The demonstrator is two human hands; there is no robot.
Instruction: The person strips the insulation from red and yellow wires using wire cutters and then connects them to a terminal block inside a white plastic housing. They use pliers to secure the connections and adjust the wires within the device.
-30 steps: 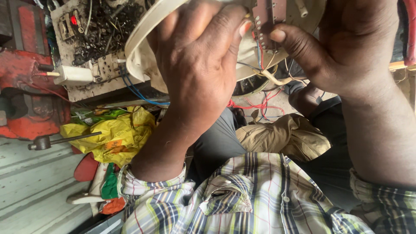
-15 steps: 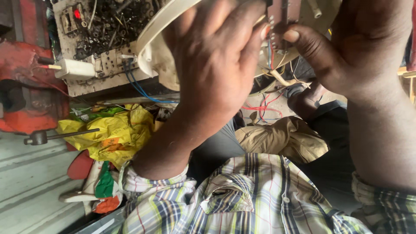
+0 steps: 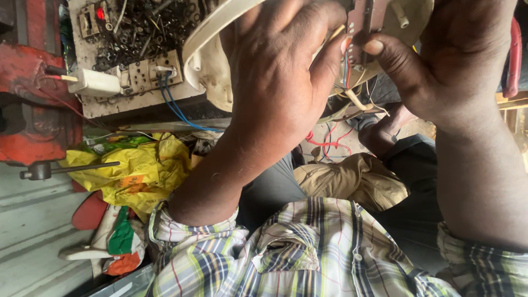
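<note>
Casing: cream round plastic appliance shell (image 3: 212, 52), raised close before you, above your lap and a cluttered bench.
Circuit board: small brown board (image 3: 367, 22) with red, blue and white wires (image 3: 347, 77), at the shell's open side.
Left hand (image 3: 280, 82): your palm faces away, fingers curled over the shell, clasping it.
Right hand (image 3: 440, 60): your wrist is bent inward, thumb tip pressed to the board; pinch partly hidden.
Surroundings: yellow plastic bag (image 3: 140, 168), red bench vise (image 3: 33, 104).
</note>
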